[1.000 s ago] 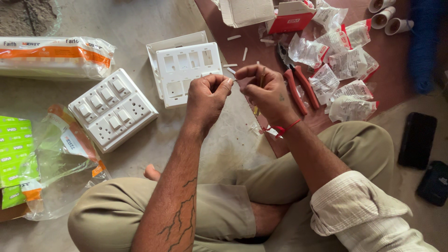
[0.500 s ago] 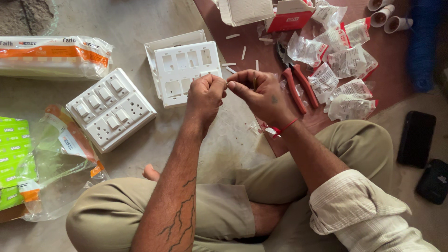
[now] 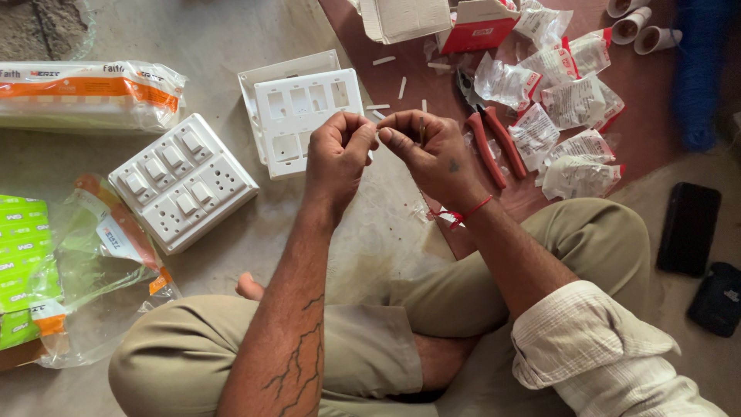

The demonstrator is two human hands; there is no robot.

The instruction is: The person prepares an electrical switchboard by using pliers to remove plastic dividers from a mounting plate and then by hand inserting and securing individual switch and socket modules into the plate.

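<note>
I sit cross-legged on the floor with both hands raised in front of me. My left hand [image 3: 337, 151] and my right hand [image 3: 428, 150] meet fingertip to fingertip, pinching one small thin piece [image 3: 421, 130] between them; it is too small to name. Just beyond my left hand lies a white cover plate with empty cut-outs [image 3: 307, 116]. A white switchboard with several switches and sockets [image 3: 182, 182] lies to the left. Red-handled pliers [image 3: 488, 140] rest on the reddish mat [image 3: 370, 31] right of my right hand.
Several small clear packets [image 3: 567, 116] and a red box [image 3: 480, 25] lie on the mat. Wrapped packages [image 3: 89, 93] and green boxes in plastic [image 3: 27, 262] are at the left. A black phone [image 3: 688, 228] and dark pouch [image 3: 718, 300] lie at the right. White pipe ends [image 3: 641, 19] are top right.
Both hands have stayed together in front of me, with the fingers shifting slightly on the small piece. Nothing else on the floor has moved.
</note>
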